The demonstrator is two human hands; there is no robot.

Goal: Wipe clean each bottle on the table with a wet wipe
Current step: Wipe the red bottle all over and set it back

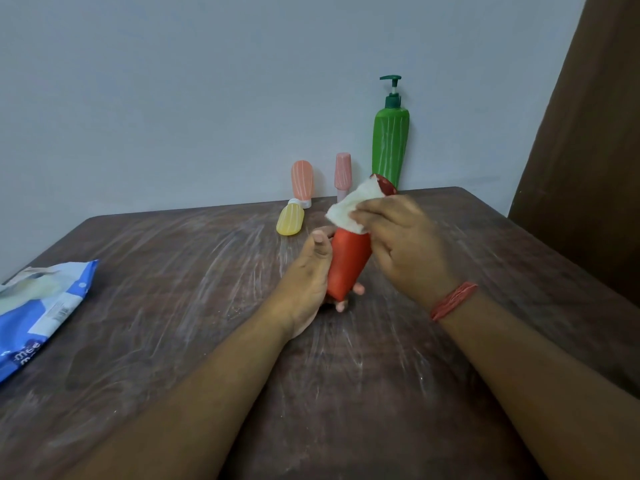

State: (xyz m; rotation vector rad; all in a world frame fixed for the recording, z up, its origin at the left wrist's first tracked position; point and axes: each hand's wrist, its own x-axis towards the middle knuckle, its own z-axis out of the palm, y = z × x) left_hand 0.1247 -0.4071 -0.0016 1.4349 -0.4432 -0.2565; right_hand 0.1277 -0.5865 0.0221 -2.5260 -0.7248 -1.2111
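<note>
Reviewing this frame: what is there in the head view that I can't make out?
- Red bottle: upper part covered by the wet wipe and right hand; base by the left hand.
- Wipes packet: cut by left edge, print blurred.
- Pink bottle: its base hidden by the wipe.

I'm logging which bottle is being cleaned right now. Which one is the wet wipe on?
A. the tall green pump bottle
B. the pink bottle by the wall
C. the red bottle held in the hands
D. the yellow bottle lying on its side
C: the right hand presses the white wet wipe around the upper part of the red bottle, which the left hand grips lower down.
</note>
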